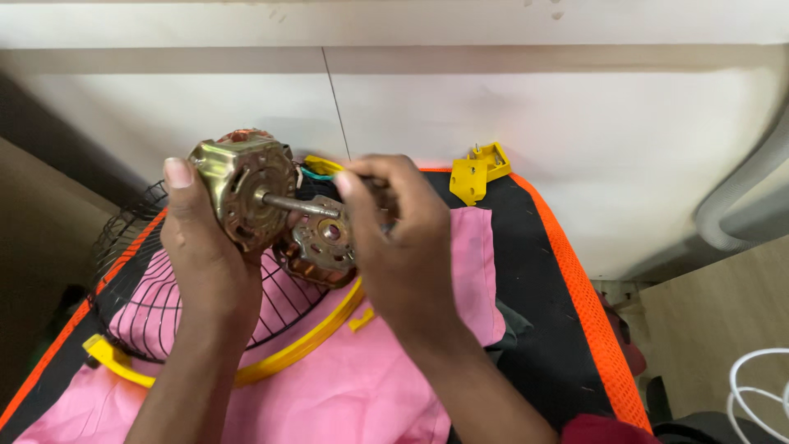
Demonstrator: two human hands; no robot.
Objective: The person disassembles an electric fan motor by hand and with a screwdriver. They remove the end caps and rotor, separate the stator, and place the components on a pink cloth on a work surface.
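Fan motor (pixel 242 193) held up at centre left of frame, left hand (pixel 205 255) clenched round its housing. Right hand (pixel 399 238) gripping the detached end cover (pixel 320 247) near the shaft (pixel 300 204). Wire guard (pixel 148 288) already off, lying on pink cloth (pixel 345 386); motor apparently part-dismantled.

Brass-coloured motor housing (pixel 242 191): stamped metal, dull sheen.
Grey steel shaft (pixel 300 205): smooth, faintly glossy.
Black wire fan guard (pixel 144 288): thin coated metal.
Yellow ring (pixel 304 345): smooth glossy plastic.
Pink cloth (pixel 353 386): matt woven fabric.
Orange-edged black mat (pixel 567 288): coarse mesh.
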